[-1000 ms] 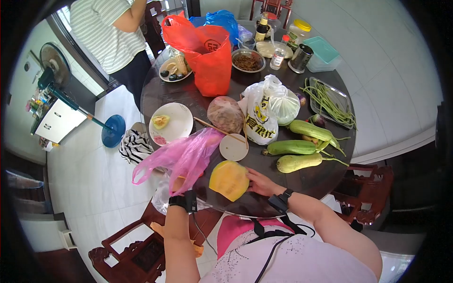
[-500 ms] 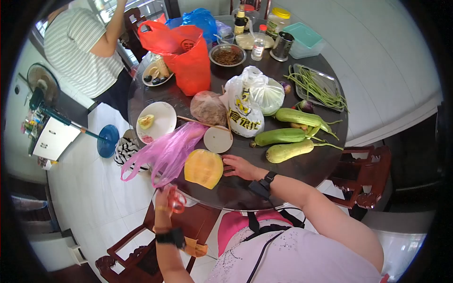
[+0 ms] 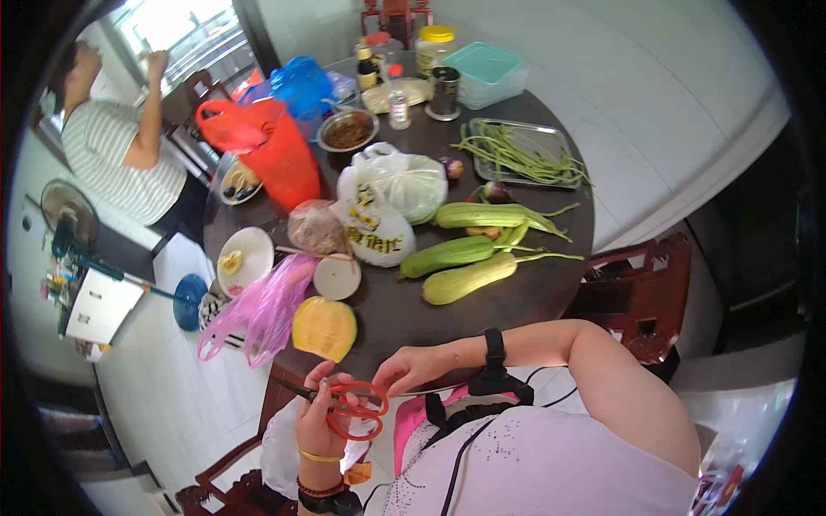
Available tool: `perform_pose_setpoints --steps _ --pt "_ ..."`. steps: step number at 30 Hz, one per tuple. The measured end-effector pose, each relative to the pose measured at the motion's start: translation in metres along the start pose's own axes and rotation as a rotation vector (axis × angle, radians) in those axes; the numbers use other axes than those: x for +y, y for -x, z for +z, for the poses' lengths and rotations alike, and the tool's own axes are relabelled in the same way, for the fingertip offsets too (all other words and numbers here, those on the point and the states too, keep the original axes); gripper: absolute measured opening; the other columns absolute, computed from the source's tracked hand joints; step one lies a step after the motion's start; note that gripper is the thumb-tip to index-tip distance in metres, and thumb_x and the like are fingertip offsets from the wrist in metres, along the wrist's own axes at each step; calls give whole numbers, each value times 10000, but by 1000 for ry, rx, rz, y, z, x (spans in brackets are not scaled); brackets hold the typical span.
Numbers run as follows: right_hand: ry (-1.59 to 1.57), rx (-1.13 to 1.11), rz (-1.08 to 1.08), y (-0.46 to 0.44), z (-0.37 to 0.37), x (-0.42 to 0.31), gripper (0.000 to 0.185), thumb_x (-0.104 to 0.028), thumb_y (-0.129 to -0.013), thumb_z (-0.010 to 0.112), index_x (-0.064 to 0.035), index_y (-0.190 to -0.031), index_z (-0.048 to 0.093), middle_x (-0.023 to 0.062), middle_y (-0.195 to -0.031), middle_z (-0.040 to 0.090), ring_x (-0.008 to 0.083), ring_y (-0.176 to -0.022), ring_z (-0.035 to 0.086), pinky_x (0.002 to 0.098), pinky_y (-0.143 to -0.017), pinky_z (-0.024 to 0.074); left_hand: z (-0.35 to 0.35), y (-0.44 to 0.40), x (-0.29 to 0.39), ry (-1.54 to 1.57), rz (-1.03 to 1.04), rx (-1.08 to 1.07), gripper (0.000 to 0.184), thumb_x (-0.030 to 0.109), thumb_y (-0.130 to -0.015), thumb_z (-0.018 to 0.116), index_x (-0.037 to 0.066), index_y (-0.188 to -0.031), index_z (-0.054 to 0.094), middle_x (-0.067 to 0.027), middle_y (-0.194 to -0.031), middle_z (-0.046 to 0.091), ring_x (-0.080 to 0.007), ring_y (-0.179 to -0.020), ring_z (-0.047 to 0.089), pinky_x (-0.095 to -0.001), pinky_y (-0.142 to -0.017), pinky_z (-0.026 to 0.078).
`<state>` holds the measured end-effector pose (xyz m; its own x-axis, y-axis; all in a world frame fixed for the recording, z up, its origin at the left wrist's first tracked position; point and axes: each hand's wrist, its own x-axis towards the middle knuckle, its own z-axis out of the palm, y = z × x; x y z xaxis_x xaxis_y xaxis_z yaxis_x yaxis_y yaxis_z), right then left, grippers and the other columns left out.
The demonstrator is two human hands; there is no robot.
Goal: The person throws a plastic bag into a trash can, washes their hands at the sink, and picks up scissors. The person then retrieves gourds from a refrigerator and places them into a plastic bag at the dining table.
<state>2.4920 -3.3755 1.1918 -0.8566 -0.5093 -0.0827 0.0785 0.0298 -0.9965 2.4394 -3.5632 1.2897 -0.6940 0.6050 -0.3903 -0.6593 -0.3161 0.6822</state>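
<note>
My left hand [image 3: 322, 423] is closed around a pair of scissors [image 3: 360, 413] with red loop handles, its dark blades pointing up and left. My right hand [image 3: 413, 368] has curled fingers meeting the upper handle loop. Both hands are just off the near table edge. Above them on the table lies a cut yellow piece of pumpkin or melon [image 3: 324, 330], its flat face up; neither hand touches it. A pink plastic bag [image 3: 262, 305] droops over the edge to its left. Behind it stands a small white plate [image 3: 336, 279] with chopsticks [image 3: 314, 253] across its rim.
On the round table [image 3: 387, 322] are light-green gourds [image 3: 469, 279], long beans [image 3: 520, 155] on a metal tray [image 3: 564, 142], a white bag [image 3: 379, 219], a red bag [image 3: 275, 155] and jars. A chair [image 3: 641, 297] stands right. Another person [image 3: 120, 163] stands back left.
My right hand has left the cut yellow piece and come down to the scissors. My left hand has raised the scissors into fuller view. The head view has shifted.
</note>
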Motion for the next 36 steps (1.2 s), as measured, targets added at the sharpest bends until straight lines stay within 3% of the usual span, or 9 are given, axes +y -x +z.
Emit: perform_pose_setpoints --steps 4,6,10,15,17,21,23,31,36 --pt "-56 43 -65 49 -8 -34 333 -196 -743 590 -6 -1007 516 63 -819 578 139 -761 539 273 -664 440 63 -20 -15 -25 74 -125 333 151 -884 349 12 -1186 322 -135 -944 520 -183 -686 543 -337 -654 488" --pt "140 96 -325 72 -14 -50 314 -189 -735 597 4 -964 504 82 -819 546 174 -766 534 287 -656 444 95 -23 -22 15 53 -187 331 118 -879 344 0 -1186 314 -154 -950 503 -191 -702 541 -359 -661 482" --pt "378 267 -516 103 -24 -42 310 -192 -707 616 8 -903 483 129 -803 502 272 -760 520 335 -630 434 135 -38 -39 59 82 -320 363 143 -882 336 9 -1214 279 -147 -977 480 -186 -724 527 -378 -673 480" --pt "306 367 -377 130 -33 -21 308 -212 -702 601 -11 -911 496 161 -792 525 306 -766 526 365 -643 418 120 -61 -67 29 -41 -270 352 145 -884 328 17 -1210 291 -138 -995 497 -189 -747 534 -382 -718 473" --pt "388 198 -284 135 -41 -7 355 -188 -722 584 -22 -1017 477 161 -880 526 325 -855 508 352 -717 419 106 -66 -76 9 -90 -231 334 147 -879 350 18 -1186 326 -137 -996 513 -196 -781 552 -381 -727 469" --pt "465 215 -266 139 -44 19 332 -253 -712 559 -28 -951 509 161 -828 533 300 -786 528 359 -684 424 79 -65 -89 -96 -83 -45 333 168 -869 393 13 -1163 364 -138 -1032 504 -209 -813 554 -359 -747 464" --pt "456 445 -423 136 -49 19 336 -225 -698 572 -34 -967 508 155 -882 521 306 -816 516 366 -710 425 77 -57 -87 -138 -87 -13 335 166 -868 393 11 -1164 366 -141 -1039 501 -216 -828 551 -364 -759 458" --pt "677 502 -311 88 -42 -2 356 -182 -707 584 -22 -1010 487 150 -963 494 303 -851 496 365 -741 423 87 -70 -84 -166 -36 -135 386 210 -888 361 34 -1230 322 -120 -1208 397 -228 -1025 460 -380 -858 396" --pt "647 730 -296 57 -40 -2 269 -209 -702 590 -30 -888 517 108 -818 522 276 -772 508 358 -679 434 82 -81 -71 -182 -6 -140 395 222 -894 348 65 -1253 299 -96 -1238 368 -225 -1039 449 -375 -862 393"
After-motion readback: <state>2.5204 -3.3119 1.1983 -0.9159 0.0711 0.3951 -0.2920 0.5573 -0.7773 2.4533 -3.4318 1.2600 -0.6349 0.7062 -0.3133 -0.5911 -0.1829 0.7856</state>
